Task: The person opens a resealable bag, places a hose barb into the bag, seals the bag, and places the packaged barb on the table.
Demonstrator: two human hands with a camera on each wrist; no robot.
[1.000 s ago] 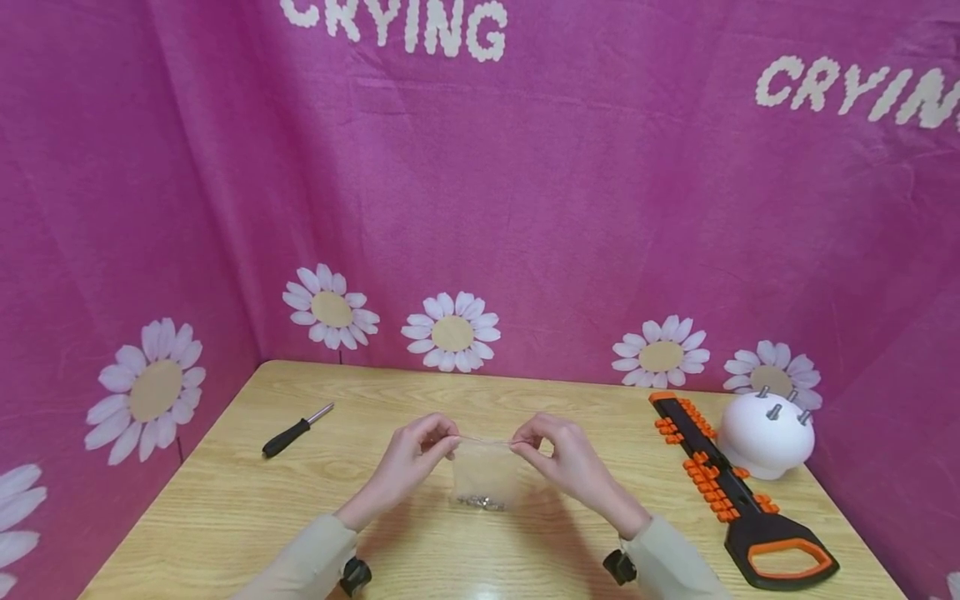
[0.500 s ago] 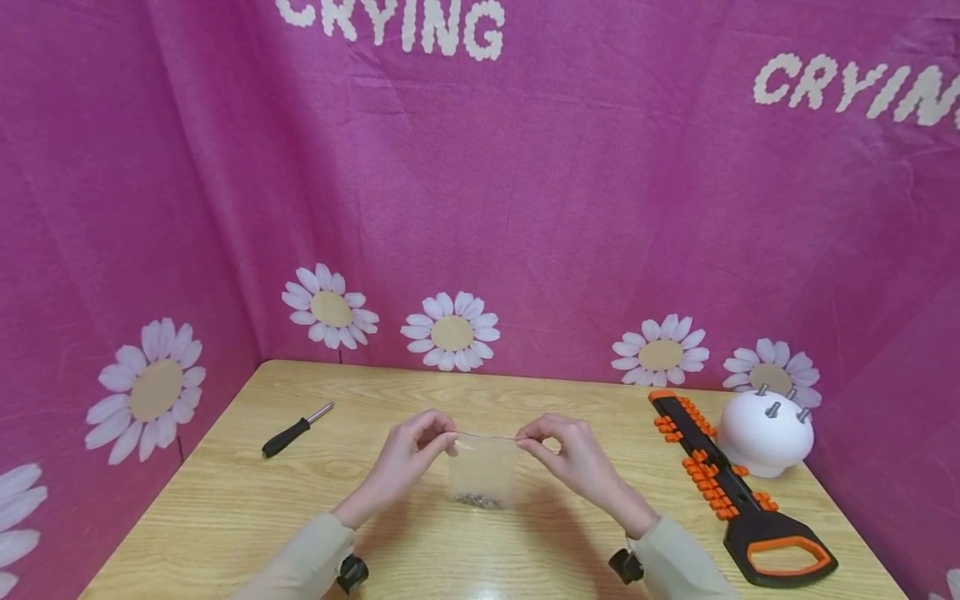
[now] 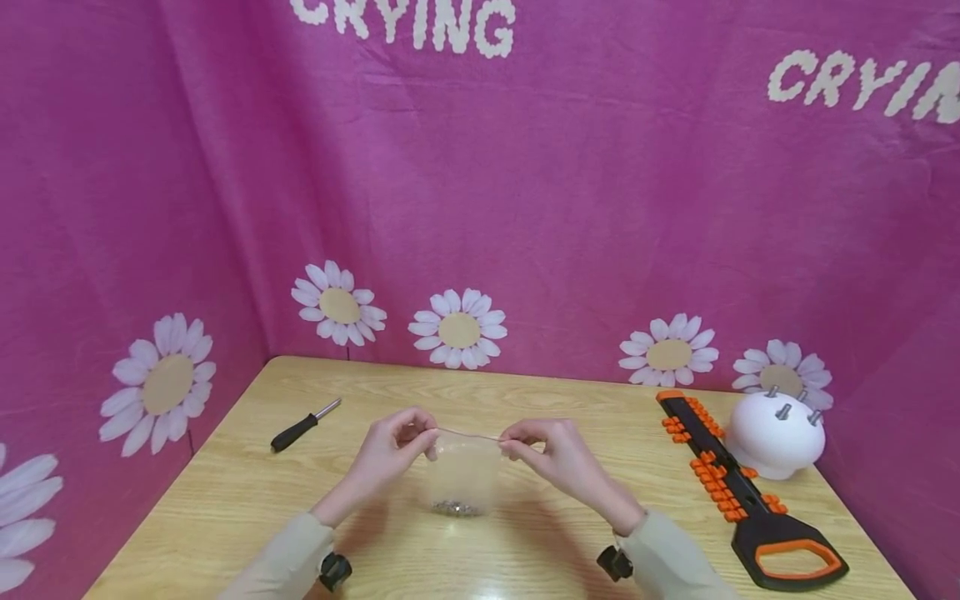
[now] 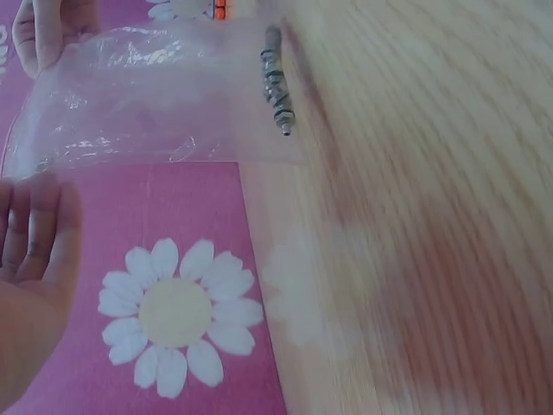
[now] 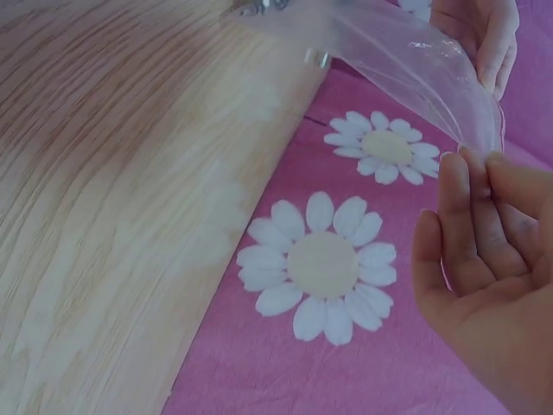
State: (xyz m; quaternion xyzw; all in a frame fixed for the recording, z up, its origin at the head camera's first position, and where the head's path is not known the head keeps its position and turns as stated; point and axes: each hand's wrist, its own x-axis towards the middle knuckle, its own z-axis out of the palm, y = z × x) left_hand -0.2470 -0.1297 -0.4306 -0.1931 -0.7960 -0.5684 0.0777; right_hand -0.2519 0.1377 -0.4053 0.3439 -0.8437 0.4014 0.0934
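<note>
Pinching clear bag (image 3: 462,475) corners, left hand (image 3: 392,454), right hand (image 3: 549,452) (raised, apart)

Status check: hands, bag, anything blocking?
Left hand and right hand pinch the clear plastic bag by its top corners. Small metal screws at its bottom. Nothing blocking.

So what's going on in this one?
A person holds a small clear plastic bag up over the wooden table, the left hand and right hand each pinching one top corner. Small metal screws sit in the bottom of the bag. A black screwdriver lies to the left; an orange and black tool rack and a white dome with screws in it stand to the right.
</note>
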